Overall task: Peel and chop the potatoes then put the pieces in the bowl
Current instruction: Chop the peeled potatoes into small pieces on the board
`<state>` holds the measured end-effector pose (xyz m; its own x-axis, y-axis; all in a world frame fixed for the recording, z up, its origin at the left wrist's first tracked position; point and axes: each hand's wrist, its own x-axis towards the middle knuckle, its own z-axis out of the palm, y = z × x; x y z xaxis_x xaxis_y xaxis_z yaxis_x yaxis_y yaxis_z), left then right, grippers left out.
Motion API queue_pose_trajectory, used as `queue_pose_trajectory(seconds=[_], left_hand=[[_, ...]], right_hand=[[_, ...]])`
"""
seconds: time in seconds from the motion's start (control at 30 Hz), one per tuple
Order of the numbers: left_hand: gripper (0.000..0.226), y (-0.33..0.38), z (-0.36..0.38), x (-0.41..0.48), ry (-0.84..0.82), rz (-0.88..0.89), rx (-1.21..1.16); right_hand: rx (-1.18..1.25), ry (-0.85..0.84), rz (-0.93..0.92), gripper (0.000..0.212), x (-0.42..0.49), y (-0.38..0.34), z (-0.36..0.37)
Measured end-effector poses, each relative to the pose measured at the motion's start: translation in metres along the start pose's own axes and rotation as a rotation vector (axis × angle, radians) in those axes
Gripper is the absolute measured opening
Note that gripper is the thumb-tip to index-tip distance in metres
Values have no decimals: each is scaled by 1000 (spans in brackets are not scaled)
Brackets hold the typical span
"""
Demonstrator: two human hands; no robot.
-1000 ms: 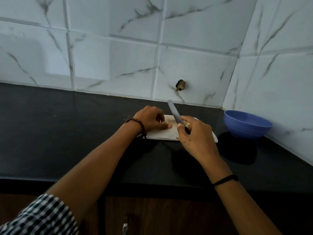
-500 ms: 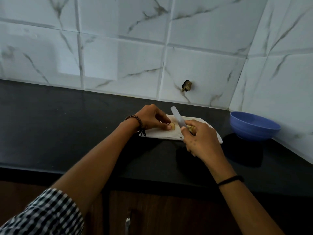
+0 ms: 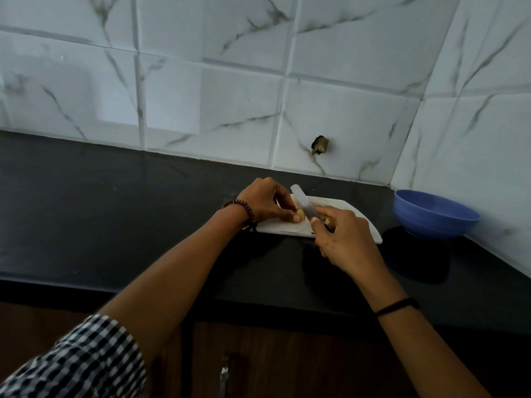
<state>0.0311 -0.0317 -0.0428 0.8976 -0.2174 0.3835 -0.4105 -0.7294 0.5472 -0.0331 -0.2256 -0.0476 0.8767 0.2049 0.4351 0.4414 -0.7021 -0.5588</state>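
A white cutting board (image 3: 356, 222) lies on the black counter. My left hand (image 3: 264, 203) pinches a small yellowish potato piece (image 3: 300, 215) against the board with curled fingers. My right hand (image 3: 342, 235) grips the handle of a knife (image 3: 303, 201) with a pale blade; the blade slants up and away just right of the potato piece. More potato (image 3: 328, 221) shows under my right thumb, mostly hidden by the hand. A blue bowl (image 3: 431, 215) stands to the right in the corner; I cannot see inside it.
The black counter (image 3: 115, 202) stretches wide to the left of the board. White marble-look tiled walls meet behind the bowl, with a dark hole (image 3: 319, 145) in one tile. A brown cabinet with a metal handle (image 3: 224, 377) sits below the counter edge.
The view has drifted, so everything sits further right and lower in frame. Both hands stay on the board; the knife blade has edged closer to the potato piece under my left fingers.
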Motion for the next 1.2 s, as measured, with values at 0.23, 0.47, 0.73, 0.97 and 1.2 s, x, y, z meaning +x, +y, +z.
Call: queue_pose_trajectory(seconds=[0.23, 0.47, 0.73, 0.97, 1.2], left_hand=[[22, 1, -4, -1, -7, -21, -36], [18, 2, -2, 2, 10, -36, -30], [19, 3, 0, 2, 28, -24, 24], [19, 3, 2, -2, 62, -15, 27], [23, 2, 0, -1, 42, -9, -12]], right_hand=[[-97, -6, -54, 38, -2, -5, -1], [-194, -7, -76, 34, 0, -6, 1], [-334, -78, -45, 29, 11, -14, 3], [-501, -168, 36, 26, 18, -46, 11], [-550, -174, -22, 16, 5, -42, -1]])
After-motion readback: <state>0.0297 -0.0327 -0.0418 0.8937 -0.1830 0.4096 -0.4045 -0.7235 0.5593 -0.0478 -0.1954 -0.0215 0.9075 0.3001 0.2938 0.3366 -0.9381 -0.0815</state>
